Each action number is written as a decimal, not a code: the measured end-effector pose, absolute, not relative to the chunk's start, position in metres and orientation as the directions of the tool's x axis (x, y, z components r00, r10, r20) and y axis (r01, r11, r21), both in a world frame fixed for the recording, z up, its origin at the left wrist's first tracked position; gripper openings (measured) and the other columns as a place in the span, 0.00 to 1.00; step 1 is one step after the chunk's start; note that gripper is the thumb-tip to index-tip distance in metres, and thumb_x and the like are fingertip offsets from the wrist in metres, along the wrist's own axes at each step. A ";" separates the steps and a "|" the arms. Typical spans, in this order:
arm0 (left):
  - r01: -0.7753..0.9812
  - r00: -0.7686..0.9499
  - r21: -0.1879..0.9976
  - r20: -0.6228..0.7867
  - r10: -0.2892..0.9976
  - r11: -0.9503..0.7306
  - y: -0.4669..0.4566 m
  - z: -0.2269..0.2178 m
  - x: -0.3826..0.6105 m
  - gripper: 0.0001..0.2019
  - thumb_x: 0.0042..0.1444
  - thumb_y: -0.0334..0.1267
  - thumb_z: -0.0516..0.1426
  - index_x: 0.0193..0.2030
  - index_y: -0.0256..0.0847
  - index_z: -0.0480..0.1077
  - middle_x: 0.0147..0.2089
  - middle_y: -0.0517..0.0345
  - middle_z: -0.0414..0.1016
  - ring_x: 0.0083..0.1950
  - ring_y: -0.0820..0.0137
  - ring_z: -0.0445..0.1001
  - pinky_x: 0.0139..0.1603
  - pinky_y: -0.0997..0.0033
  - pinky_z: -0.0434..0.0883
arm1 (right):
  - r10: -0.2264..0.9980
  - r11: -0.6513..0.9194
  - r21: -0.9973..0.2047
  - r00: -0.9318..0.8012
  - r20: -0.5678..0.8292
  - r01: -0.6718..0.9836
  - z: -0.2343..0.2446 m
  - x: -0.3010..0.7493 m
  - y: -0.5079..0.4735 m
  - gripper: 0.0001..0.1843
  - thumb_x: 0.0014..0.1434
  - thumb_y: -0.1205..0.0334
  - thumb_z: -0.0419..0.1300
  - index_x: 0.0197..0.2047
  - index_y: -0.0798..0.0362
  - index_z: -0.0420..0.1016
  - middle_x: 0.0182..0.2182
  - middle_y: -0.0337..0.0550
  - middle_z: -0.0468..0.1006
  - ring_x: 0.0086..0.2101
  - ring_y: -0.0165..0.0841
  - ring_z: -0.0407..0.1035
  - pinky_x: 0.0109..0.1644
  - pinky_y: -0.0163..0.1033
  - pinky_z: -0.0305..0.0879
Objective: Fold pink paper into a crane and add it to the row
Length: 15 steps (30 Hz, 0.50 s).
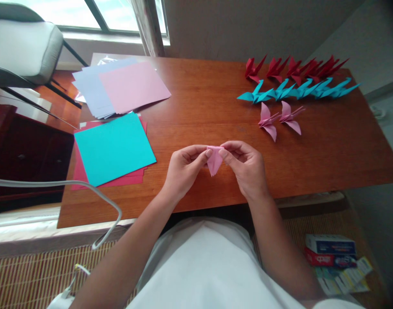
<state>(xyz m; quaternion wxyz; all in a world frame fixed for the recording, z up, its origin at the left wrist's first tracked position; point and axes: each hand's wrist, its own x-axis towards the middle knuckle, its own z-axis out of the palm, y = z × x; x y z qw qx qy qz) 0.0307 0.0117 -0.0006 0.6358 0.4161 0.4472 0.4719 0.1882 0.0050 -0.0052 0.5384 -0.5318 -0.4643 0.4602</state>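
Observation:
Above the front part of the wooden table, a small piece of folded pink paper (pixel 215 164) is pinched at its top edge between both hands, its point hanging down. My left hand (pixel 187 168) grips the left upper corner with thumb and forefinger. On the other side, my right hand (pixel 246 165) pinches the right upper corner the same way. The remaining fingers of each hand curl behind and are partly hidden. Two finished pink paper cranes (pixel 267 122) stand to the right, beyond my right hand.
Rows of blue paper cranes (pixel 280 91) and red paper cranes (pixel 275 69) stand at the back right. Left lie a turquoise sheet (pixel 116 148) over red sheets (pixel 80 169), and a pink sheet (pixel 135 86) over pale lilac sheets (pixel 90 88). A white cable (pixel 108 201) loops across the table's left front corner.

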 end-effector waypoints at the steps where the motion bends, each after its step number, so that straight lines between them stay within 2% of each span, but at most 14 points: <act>1: -0.230 0.161 0.951 -0.173 0.972 0.208 0.012 -0.001 0.030 0.14 0.56 0.47 0.68 0.41 0.38 0.83 0.41 0.51 0.86 0.38 0.66 0.81 0.39 0.72 0.77 | 0.990 0.016 -1.000 0.137 0.014 -0.014 -0.006 0.189 0.005 0.10 0.55 0.55 0.72 0.37 0.48 0.79 0.35 0.36 0.83 0.36 0.31 0.78 0.43 0.37 0.77; 10: -0.190 0.158 0.961 -0.173 0.972 0.202 0.013 -0.002 0.030 0.15 0.56 0.48 0.68 0.42 0.38 0.83 0.41 0.50 0.86 0.39 0.66 0.82 0.39 0.71 0.77 | 0.990 0.012 -1.000 0.139 0.015 0.026 -0.008 0.190 0.005 0.10 0.56 0.53 0.71 0.38 0.48 0.79 0.35 0.38 0.83 0.37 0.32 0.78 0.44 0.38 0.77; 15: -0.173 0.129 0.974 -0.125 0.984 0.146 0.011 0.000 0.030 0.13 0.56 0.47 0.68 0.39 0.38 0.82 0.40 0.51 0.86 0.38 0.67 0.81 0.39 0.72 0.76 | 0.991 0.020 -1.000 0.131 0.019 -0.003 -0.005 0.188 0.004 0.08 0.57 0.55 0.71 0.38 0.47 0.79 0.35 0.37 0.83 0.36 0.31 0.78 0.43 0.37 0.77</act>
